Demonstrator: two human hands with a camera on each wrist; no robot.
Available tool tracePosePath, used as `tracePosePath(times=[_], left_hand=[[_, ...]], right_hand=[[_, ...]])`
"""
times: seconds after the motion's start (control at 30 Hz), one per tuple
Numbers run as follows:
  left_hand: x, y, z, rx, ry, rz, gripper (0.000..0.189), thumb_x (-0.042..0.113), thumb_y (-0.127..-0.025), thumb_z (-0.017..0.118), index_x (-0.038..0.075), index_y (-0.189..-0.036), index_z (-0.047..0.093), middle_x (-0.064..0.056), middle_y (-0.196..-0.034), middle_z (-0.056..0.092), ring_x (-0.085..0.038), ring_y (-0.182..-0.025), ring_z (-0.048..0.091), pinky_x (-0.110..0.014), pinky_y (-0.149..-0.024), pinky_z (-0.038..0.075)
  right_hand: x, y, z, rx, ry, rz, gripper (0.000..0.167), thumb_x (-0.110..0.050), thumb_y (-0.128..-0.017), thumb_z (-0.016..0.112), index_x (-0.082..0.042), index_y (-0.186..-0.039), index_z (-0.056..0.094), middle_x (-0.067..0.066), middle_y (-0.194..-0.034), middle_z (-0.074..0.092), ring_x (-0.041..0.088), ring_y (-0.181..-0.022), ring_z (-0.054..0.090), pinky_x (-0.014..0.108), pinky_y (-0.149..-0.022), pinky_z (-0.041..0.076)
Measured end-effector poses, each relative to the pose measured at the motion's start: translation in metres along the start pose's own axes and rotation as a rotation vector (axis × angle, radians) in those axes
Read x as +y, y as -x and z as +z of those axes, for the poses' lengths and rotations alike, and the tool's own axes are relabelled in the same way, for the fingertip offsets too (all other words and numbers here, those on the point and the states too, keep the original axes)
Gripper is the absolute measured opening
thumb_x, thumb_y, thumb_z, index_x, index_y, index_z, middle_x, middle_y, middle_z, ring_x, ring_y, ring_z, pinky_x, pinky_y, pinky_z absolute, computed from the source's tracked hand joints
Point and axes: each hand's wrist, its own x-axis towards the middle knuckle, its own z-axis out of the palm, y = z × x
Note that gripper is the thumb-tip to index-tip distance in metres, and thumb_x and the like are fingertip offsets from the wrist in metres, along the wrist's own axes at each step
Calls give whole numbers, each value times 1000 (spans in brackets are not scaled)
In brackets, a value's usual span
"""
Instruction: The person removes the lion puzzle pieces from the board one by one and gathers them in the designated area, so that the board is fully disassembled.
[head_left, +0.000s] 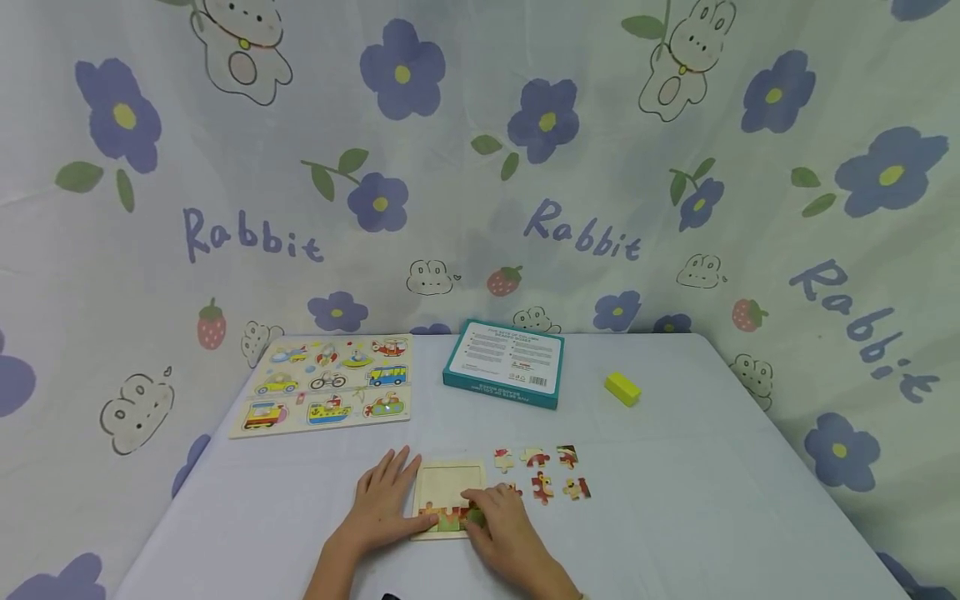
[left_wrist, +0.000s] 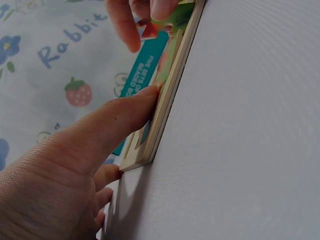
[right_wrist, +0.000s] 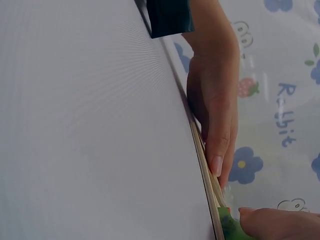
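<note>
Green puzzle piece (head_left: 476,517): at the lower right corner of the wooden tray (head_left: 450,482), pinched between thumb and fingers of my right hand (head_left: 508,528). My left hand (head_left: 381,506) lies spread at the tray's left edge, thumb reaching over the bottom-row pieces (head_left: 448,523). Loose pieces (head_left: 542,487) lie to the right.

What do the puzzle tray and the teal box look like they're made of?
The puzzle tray appears to be pale, unpainted wood, matte, with visible layers along its edge. The teal box is probably printed cardboard, judging by its crisp edges and printed text; its finish looks smooth.
</note>
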Motion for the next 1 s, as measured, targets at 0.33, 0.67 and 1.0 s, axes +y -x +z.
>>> tracePosePath(times=[0.33, 0.67, 1.0], left_hand=[[0, -1, 0, -5, -5, 9, 99, 74, -67, 55, 8, -139, 39, -14, -146, 27, -37, -134, 16, -58, -99, 18], [0, -2, 0, -12, -6, -6, 100, 75, -67, 55, 9, -140, 38, -14, -147, 26, -37, -135, 15, -58, -100, 17], [2, 0, 0, 0, -5, 3, 99, 73, -67, 57, 7, -138, 40, -15, -146, 28, -38, -134, 18, -59, -98, 19]], right_hand=[[1, 0, -2, 45, -44, 27, 21, -16, -85, 63, -16, -107, 63, -7, -92, 64, 5, -80, 46, 26, -71, 39], [2, -2, -4, 40, -65, 62, 21, -5, -87, 57, -17, -102, 65, -8, -88, 65, 4, -76, 46, 22, -66, 39], [1, -3, -10, 0, -67, 107, 20, -5, -88, 56, -17, -103, 65, -7, -91, 66, 5, -77, 47, 22, -66, 39]])
